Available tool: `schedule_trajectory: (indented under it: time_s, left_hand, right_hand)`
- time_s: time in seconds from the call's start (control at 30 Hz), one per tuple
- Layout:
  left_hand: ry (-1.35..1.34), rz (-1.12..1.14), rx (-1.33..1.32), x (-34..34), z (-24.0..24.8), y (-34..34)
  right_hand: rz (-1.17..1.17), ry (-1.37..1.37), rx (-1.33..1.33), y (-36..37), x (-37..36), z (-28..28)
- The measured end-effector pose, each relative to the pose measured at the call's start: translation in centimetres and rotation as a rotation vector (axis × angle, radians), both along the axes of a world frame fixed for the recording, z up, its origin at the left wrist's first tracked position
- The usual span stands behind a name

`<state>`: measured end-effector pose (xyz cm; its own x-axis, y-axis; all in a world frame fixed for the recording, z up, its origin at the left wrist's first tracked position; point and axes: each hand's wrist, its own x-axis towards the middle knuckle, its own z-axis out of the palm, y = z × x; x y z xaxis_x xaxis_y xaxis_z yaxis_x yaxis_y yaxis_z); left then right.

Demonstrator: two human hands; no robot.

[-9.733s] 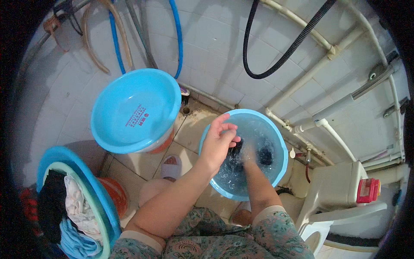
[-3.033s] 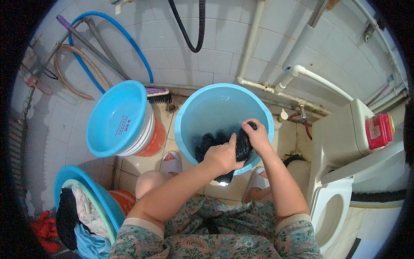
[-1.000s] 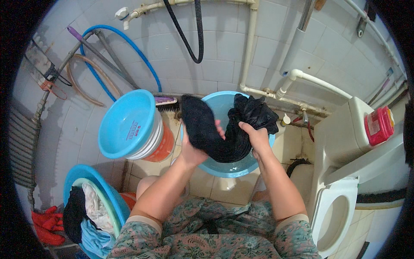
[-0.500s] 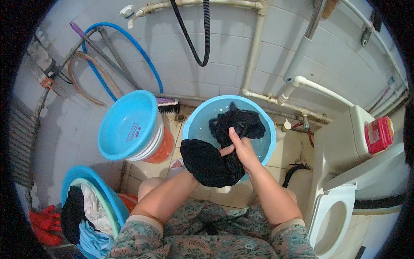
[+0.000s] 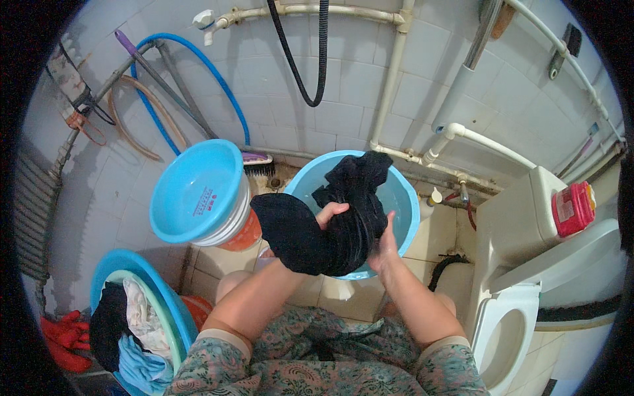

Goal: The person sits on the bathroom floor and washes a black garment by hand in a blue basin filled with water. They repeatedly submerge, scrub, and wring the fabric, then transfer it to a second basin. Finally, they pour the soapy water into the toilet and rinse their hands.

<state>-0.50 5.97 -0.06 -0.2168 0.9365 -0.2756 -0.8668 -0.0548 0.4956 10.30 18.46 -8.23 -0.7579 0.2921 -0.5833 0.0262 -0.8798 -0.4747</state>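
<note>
A black garment (image 5: pixel 356 218) of wet-looking, ribbed cloth is bunched up above the light blue basin (image 5: pixel 415 214), which has water in it. Its kind cannot be made out; a rounded, cup-like part sticks out to the left. My left hand (image 5: pixel 330 214) is closed round the middle of the cloth, thumb and a finger showing, the rest hidden under it. On the right side, my right hand (image 5: pixel 384 247) grips the cloth with the thumb up and its fingers mostly hidden behind.
Beyond my left arm stand a bucket stack topped by a blue basin (image 5: pixel 198 191) and a tub (image 5: pixel 109 264) with clothes. Red gloves (image 5: pixel 66 340) lie beside it. A brush (image 5: pixel 259 165) is at the wall; the toilet (image 5: pixel 508 343) and a pump bottle (image 5: pixel 432 198) are right.
Both hands have lifted the black garment out of the basin's water and gathered it up. My right hand has shifted from its top to its right side.
</note>
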Motion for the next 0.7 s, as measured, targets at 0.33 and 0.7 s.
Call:
schedule_trajectory:
  time_s: [0.33, 0.7]
  left_hand:
    - [-0.155, -0.107, -0.077, 0.9, -3.9, -1.2]
    - [0.181, 0.03, -0.251, 1.1, -5.5, -0.1]
  right_hand:
    - [-0.127, 0.529, -0.07, 3.3, -2.6, 5.6]
    - [-0.088, -0.091, 1.246, 2.3, -3.2, 1.8]
